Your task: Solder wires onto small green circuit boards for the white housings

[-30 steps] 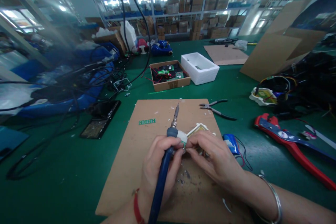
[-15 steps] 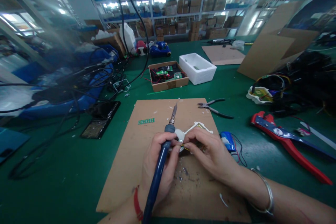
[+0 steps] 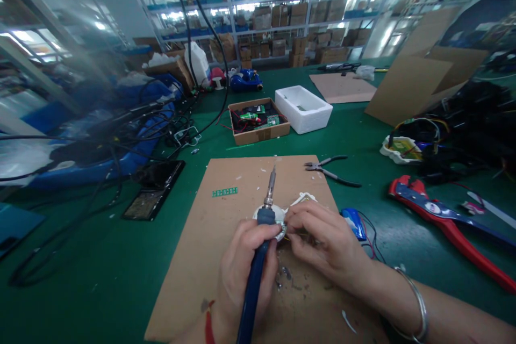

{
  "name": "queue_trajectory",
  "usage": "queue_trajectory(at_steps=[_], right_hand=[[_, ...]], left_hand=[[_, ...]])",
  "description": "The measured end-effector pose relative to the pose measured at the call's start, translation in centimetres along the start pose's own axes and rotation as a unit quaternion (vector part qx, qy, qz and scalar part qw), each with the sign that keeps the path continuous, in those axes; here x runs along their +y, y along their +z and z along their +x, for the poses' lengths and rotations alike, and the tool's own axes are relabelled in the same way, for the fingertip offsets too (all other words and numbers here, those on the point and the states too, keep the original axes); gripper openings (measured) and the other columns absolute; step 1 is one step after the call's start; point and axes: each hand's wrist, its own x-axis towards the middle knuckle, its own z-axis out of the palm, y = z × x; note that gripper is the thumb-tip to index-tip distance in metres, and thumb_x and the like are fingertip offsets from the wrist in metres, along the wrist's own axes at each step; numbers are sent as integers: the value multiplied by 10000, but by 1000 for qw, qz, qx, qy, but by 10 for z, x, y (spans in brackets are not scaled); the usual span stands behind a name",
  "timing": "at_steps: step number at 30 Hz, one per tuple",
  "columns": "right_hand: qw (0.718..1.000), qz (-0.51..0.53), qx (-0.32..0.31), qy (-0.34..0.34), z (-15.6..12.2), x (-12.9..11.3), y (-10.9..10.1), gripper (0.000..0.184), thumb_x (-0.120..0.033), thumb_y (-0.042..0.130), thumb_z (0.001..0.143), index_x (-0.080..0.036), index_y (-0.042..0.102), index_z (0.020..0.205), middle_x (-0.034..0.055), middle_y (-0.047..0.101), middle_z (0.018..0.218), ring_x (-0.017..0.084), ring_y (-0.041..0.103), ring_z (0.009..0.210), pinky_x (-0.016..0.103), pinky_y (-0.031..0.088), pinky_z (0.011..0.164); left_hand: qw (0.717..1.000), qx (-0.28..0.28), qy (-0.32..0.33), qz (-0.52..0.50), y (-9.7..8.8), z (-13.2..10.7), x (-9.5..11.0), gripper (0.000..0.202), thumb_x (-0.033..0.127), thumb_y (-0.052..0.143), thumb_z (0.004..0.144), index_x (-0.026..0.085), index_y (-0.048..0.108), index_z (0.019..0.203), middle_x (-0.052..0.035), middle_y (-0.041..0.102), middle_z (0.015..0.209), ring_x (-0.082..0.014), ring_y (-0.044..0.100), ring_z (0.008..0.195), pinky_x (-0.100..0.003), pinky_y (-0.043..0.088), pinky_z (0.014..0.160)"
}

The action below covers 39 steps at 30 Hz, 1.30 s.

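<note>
- Far left, a tangle of black cables [image 3: 121,123] runs across blue bins, and a dark panel [image 3: 151,191] sits on the green surface [image 3: 76,231]. If a cord snags while the iron's in hand, the iron could get yanked off line.
- Next up, a cardboard sheet [image 3: 209,290] takes up the middle of the surface, with a small green strip board [image 3: 224,192] lying on it, well clear of the hands. Little blobs of what looks like solder [image 3: 286,273] sit near the bottom. Loose bits like that could roll under the work and short something.
- The left hand [image 3: 245,263] is wrapped tight around the blue grip of a soldering iron [image 3: 258,258], with the tip pointing up and away.
- A round white plastic part [image 3: 268,216] with a metal bit at its edge sits on the cardboard, right under the iron's barrel and joined to a white frame. The right hand [image 3: 326,239] pinches it between fingers and thumb. That's the risky spot: one slip and the hot metal could melt the plastic or burn those fingers.
- To the right, needle-nose pliers [image 3: 332,171] lie apart, but a blue battery pack [image 3: 353,223] sits just beside the right hand. Stray heat on its wires would be bad news.
</note>
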Motion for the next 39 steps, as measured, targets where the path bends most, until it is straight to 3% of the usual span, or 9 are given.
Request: queue_trajectory(at_steps=[4, 16, 22, 25, 28, 30, 35, 39], right_hand=[[999, -7, -6, -32, 1, 3, 1, 181, -35, 457, 806, -191, 548, 787, 31, 617, 741, 158, 552, 710, 288, 450, 641], [1000, -3, -11, -10, 5, 3, 2, 148, -47, 491, 770, -187, 530, 749, 29, 599, 704, 154, 548, 678, 278, 437, 614], [999, -28, -19, -19, 7, 0, 1, 164, -39, 468, 775, -188, 524, 739, 35, 607, 705, 154, 550, 677, 283, 443, 617], [999, -31, -15, -16, 6, 1, 2, 163, -33, 478, 759, -188, 524, 738, 33, 605, 702, 153, 551, 673, 281, 441, 614], [1000, -27, -9, -12, 6, 2, 3, 167, -27, 481, 745, -187, 522, 724, 28, 598, 682, 146, 549, 656, 272, 439, 598], [1000, -27, -2, -12, 6, 2, 3, 170, -24, 479, 740, -187, 521, 712, 24, 599, 670, 140, 549, 643, 267, 442, 588], [999, -33, 18, -24, 9, 1, 4, 184, -6, 466, 740, -174, 533, 705, 27, 615, 673, 134, 564, 650, 263, 462, 598], [1000, -22, 0, -16, 10, 0, 2, 174, -6, 474, 738, -166, 535, 709, 27, 618, 685, 128, 567, 662, 257, 467, 607]], left_hand=[[1000, -4, 4, 6, -2, -1, 0, 388, -13, 544, 795, 201, 519, 1117, -57, 613, 964, -172, 615, 922, -333, 521, 848], [1000, -6, 25, 17, -4, 3, 1, 408, -34, 573, 764, 176, 524, 1111, -58, 605, 980, -153, 589, 945, -292, 509, 841], [999, 14, -38, -23, -16, 6, 9, 280, 85, 517, 848, 208, 552, 1096, -27, 615, 944, -144, 598, 919, -269, 502, 797], [994, 69, -64, -62, -33, 8, 11, 260, 188, 454, 905, 210, 536, 1152, -18, 625, 865, -144, 621, 796, -278, 518, 736], [978, 119, -91, -145, -53, 7, 6, 189, 273, 490, 891, 212, 576, 1048, -2, 618, 711, -143, 588, 577, -279, 510, 520], [970, 139, -94, -176, -61, 6, 2, 156, 315, 534, 853, 203, 620, 920, -4, 594, 650, -164, 589, 574, -255, 455, 393], [962, 212, -75, -153, -58, 0, -7, 193, 314, 563, 772, 179, 649, 665, 12, 540, 538, -169, 589, 520, -301, 520, 466], [971, 192, -49, -134, -55, -2, -10, 251, 359, 537, 808, 188, 647, 660, 21, 535, 504, -148, 552, 455, -307, 508, 475]])
